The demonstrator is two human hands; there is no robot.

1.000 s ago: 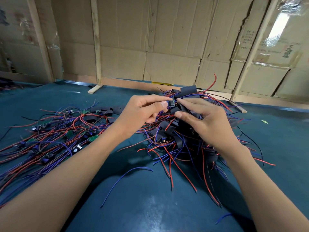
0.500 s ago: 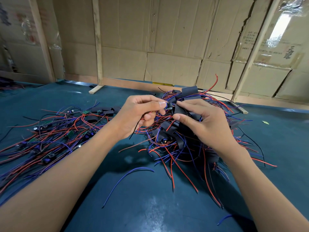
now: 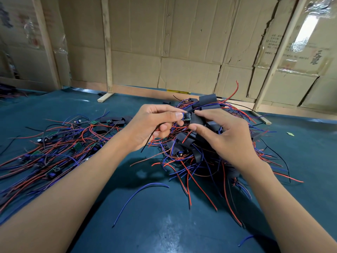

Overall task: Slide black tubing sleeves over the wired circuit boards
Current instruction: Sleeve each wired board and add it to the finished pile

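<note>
My left hand (image 3: pixel 153 125) pinches a small green circuit board (image 3: pixel 187 117) between thumb and forefinger, its red and black wires trailing down under the palm. My right hand (image 3: pixel 226 136) pinches a black tubing sleeve (image 3: pixel 197 119) right next to the board; the sleeve's open end meets the board's end. Both are held above a heap of sleeved boards and wires (image 3: pixel 197 154) on the table. To the left lies a spread of bare wired boards (image 3: pixel 54 148) with red and blue wires.
The work surface is a dark teal mat (image 3: pixel 164 225). A loose blue wire (image 3: pixel 140 192) lies in front of the heap. Cardboard walls with wooden posts (image 3: pixel 106 46) stand behind the table, and a wooden foot (image 3: pixel 105 97) rests at the back.
Both hands have stayed close together over the heap. The board in my left hand now sits at the mouth of the sleeve in my right hand.
</note>
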